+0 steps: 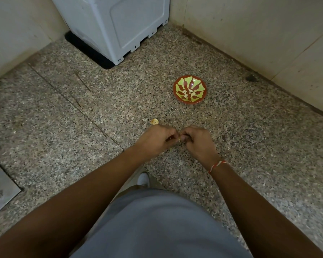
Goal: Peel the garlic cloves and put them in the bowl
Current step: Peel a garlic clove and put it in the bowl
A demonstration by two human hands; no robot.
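My left hand (156, 141) and my right hand (197, 139) meet at their fingertips over the speckled floor, both pinching a small garlic clove (179, 140) that is mostly hidden between the fingers. A red bowl with a green pattern (177, 84) sits on the floor beyond my hands, to the right, with several peeled cloves (189, 94) in it. A piece of garlic or peel (154, 121) lies on the floor just past my left hand.
A white appliance (117, 25) on a black mat stands in the far corner. Tiled walls (268, 34) close the right and left sides. A metal drain cover (0, 189) lies at the left edge. My foot (144, 178) is below my hands.
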